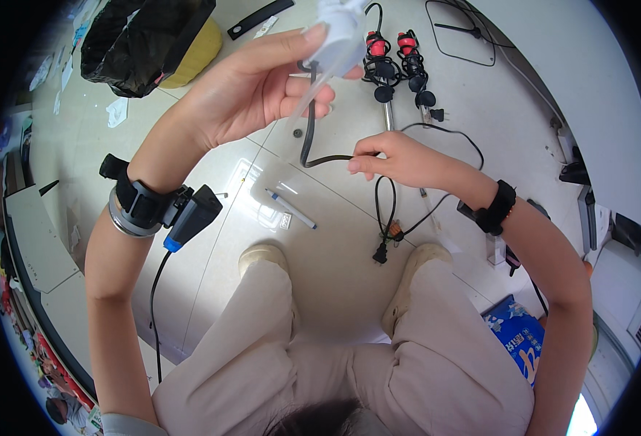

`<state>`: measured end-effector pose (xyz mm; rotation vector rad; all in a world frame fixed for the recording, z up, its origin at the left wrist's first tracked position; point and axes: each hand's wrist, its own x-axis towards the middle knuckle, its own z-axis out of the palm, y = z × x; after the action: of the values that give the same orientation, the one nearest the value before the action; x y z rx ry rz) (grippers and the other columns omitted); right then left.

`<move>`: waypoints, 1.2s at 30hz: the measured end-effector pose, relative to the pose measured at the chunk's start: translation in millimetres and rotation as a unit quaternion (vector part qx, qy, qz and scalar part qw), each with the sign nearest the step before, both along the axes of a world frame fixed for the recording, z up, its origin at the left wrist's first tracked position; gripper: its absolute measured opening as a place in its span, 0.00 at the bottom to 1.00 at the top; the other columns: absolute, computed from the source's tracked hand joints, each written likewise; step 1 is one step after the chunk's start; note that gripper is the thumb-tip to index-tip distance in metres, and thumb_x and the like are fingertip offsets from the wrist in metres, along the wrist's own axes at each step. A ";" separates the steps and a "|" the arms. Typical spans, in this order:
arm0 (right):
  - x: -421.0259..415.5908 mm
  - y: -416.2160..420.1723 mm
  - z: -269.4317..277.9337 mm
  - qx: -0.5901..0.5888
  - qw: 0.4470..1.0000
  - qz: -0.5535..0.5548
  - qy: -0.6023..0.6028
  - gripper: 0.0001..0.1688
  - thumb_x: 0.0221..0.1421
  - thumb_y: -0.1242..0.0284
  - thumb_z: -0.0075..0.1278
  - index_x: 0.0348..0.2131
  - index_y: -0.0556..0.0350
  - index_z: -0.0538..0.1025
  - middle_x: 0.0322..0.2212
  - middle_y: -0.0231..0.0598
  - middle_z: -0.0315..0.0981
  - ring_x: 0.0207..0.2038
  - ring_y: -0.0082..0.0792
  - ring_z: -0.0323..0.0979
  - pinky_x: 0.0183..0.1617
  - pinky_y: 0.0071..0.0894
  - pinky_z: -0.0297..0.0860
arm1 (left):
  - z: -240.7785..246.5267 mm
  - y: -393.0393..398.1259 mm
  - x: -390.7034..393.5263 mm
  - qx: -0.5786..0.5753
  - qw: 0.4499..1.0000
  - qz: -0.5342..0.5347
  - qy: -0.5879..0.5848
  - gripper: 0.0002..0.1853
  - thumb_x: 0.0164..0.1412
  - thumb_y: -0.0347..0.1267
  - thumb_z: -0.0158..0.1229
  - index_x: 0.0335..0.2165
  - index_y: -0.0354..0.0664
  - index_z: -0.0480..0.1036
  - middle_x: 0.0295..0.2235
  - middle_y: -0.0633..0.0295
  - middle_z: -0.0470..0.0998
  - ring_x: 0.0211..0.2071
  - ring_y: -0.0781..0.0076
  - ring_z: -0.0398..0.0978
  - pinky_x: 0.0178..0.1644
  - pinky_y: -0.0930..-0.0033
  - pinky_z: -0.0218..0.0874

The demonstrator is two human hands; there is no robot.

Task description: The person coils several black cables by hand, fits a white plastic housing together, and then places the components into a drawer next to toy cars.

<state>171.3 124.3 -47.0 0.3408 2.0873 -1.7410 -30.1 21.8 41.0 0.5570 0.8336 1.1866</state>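
My left hand (277,82) is raised at the top centre and grips a white plastic device (339,46), whose upper end is blurred. A translucent tube (315,92) and a black power cord (310,128) hang from it. Lower and to the right, my right hand (377,157) pinches that cord between thumb and fingers. The cord runs on behind this hand to a loop and a black plug (380,253) near the floor. Beyond my right hand lie two heater-like rods with red heads, one (376,46) beside the other (407,43), wrapped in black cords.
A blue-capped white marker (293,210) and a small white piece (286,220) lie on the tiled floor between my feet and hands. A yellow bin (198,54) with a black bag (135,43) stands upper left. A blue packet (516,338) lies lower right.
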 end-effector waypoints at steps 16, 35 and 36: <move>-5.9 10.2 28.5 0.100 0.982 -0.092 0.130 0.16 0.59 0.64 0.34 0.30 0.57 0.68 0.16 0.27 0.57 0.21 0.19 0.55 0.26 0.21 0.55 | -28.8 0.3 -13.8 0.005 0.930 0.280 0.238 0.18 0.57 0.34 0.51 0.43 0.35 0.60 0.39 0.54 0.69 0.43 0.63 0.69 0.51 0.66 0.60; -19.9 -18.9 81.9 0.373 0.926 0.026 0.043 0.15 0.60 0.65 0.33 0.31 0.60 0.65 0.12 0.49 0.60 0.17 0.47 0.62 0.23 0.38 0.59 | -26.3 2.1 1.9 0.009 0.906 0.332 0.264 0.16 0.54 0.30 0.54 0.40 0.34 0.61 0.38 0.56 0.70 0.44 0.64 0.69 0.52 0.66 0.60; -20.2 -19.7 82.1 0.345 0.937 -0.005 0.046 0.15 0.60 0.65 0.33 0.33 0.60 0.65 0.13 0.48 0.62 0.18 0.45 0.64 0.24 0.36 0.60 | -25.9 1.7 3.1 0.009 0.908 0.338 0.249 0.16 0.54 0.29 0.54 0.40 0.33 0.61 0.38 0.55 0.70 0.44 0.64 0.69 0.52 0.67 0.61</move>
<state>151.0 104.6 35.1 0.4653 2.7169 -0.9790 -27.1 23.5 15.1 0.6175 1.5369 1.7124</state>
